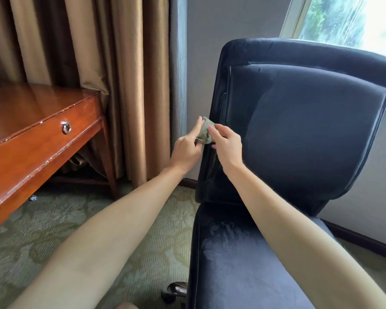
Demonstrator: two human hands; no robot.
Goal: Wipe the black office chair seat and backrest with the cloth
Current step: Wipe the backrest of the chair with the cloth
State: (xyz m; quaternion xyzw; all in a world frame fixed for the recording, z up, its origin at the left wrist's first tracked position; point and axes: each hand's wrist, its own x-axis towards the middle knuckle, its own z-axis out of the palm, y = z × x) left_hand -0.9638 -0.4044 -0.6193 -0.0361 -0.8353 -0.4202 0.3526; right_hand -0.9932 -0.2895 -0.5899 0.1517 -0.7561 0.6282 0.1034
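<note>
The black office chair fills the right half of the head view, with its backrest (303,130) upright and its seat (243,268) showing pale wipe streaks near the back. A small grey-green cloth (206,133) is bunched at the backrest's left edge. My left hand (187,148) holds the cloth from the left, index finger stretched up along it. My right hand (226,143) pinches the cloth from the right, just in front of the backrest's side panel.
A reddish wooden desk (31,134) with a ring-pull drawer stands at the left. Brown curtains (98,63) hang behind it. A window (348,21) is at the top right. Patterned green carpet (87,219) covers the floor; a chair base foot (176,288) shows below.
</note>
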